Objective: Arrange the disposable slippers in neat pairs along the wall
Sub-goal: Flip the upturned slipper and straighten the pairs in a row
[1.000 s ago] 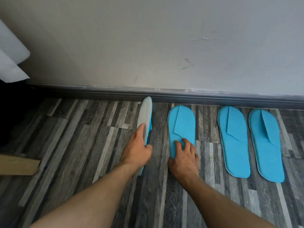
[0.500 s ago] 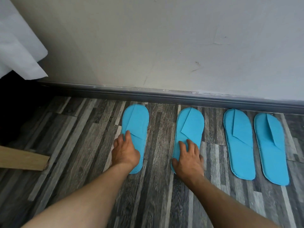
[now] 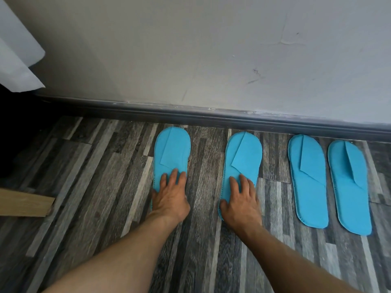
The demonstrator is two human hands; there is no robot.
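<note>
Several flat turquoise disposable slippers lie toes toward the wall on the grey wood-pattern floor. My left hand [image 3: 170, 199] lies flat, fingers spread, on the heel half of the leftmost slipper [image 3: 172, 151]. My right hand [image 3: 241, 204] presses flat on the heel half of the second slipper [image 3: 243, 157]. A floor gap about one slipper wide separates these two. To the right, a third slipper [image 3: 307, 187] and a fourth slipper [image 3: 349, 193] lie close together as a pair, untouched.
A dark skirting board [image 3: 211, 116] runs along the foot of the pale wall. A light wooden board end [image 3: 23, 205] juts in at the left edge. White fabric [image 3: 17, 60] hangs at the upper left above a dark corner.
The leftmost slipper, held on its edge a second ago, now lies flat with its strap up. My left hand went from gripping it to resting flat on it. The right hand stayed put.
</note>
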